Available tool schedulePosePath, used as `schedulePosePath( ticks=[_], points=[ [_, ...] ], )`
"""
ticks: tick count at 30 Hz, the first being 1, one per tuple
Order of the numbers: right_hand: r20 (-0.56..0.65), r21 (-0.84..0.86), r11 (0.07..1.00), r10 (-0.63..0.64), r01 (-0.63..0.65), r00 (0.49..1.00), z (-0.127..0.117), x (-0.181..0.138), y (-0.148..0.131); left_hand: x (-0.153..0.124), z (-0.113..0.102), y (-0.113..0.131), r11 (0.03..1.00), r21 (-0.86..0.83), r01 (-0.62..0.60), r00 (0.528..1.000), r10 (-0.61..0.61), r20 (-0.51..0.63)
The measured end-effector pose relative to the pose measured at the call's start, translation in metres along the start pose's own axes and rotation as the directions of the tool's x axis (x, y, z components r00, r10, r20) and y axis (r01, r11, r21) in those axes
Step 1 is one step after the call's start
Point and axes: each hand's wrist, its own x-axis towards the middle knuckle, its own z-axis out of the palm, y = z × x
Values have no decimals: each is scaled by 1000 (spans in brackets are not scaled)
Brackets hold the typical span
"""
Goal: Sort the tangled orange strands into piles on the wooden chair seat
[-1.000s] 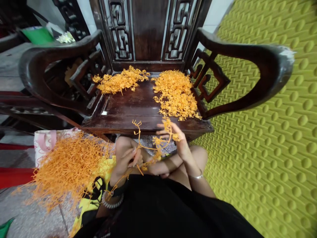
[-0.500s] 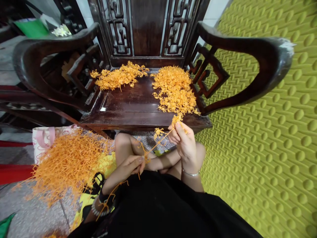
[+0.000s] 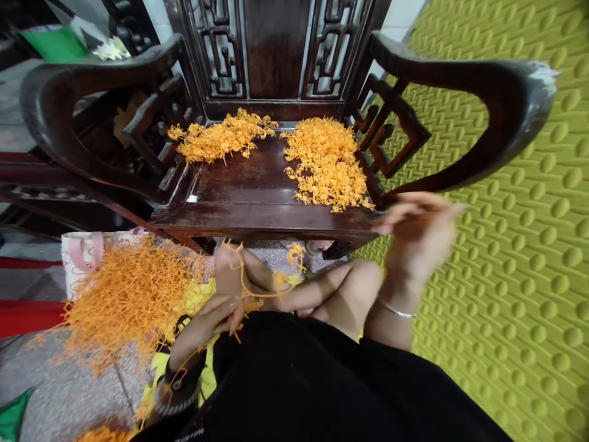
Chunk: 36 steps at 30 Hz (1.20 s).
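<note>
My left hand [image 3: 219, 314] is closed, pinching an orange plastic strand [image 3: 264, 296] above my lap. The strand curves off to the right, and a frilly orange flower-like end [image 3: 297, 256] hangs at its far side. Another thin orange strand trails down along my left wrist. My right hand [image 3: 421, 236] is smeared by motion, out to the right near the chair's front corner, its fingers looking spread apart. No strand runs to it. Closest to it on the seat is the right heap of small orange flower-like pieces [image 3: 329, 162].
A dark carved wooden chair [image 3: 221, 215] faces me; its seat also bears a left orange heap [image 3: 221, 138]. A large pile of orange strands [image 3: 129, 301] spreads over a pink-handled bag [image 3: 80, 258]. Yellow textured matting [image 3: 506, 294] lies at right, a green container [image 3: 55, 44] upper left.
My right hand has let go of the orange strand and swung right, away from my left hand. The strand has gone slack and curved. My left hand has shifted slightly left, still pinching.
</note>
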Motion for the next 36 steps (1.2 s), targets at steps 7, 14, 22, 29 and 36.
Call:
schedulePosePath(
  ticks=[7,14,22,29,36],
  points=[
    [732,121,394,585,-911,350,61,-88,50,25,26,20,989,-146,0,1000,0,1],
    [707,325,23,658,-945,259,59,-96,38,32,28,10,979,-194,63,997,-69,-21],
    [695,381,273,546,-883,468,55,-117,45,37,28,7,848,-511,144,989,-107,101],
    [672,477,158,569,-865,475,51,-137,66,43,28,7,589,-772,241,969,-188,159],
    [588,566,27,687,-824,427,53,-151,84,45,31,3,472,-859,199,961,-268,76]
  ],
)
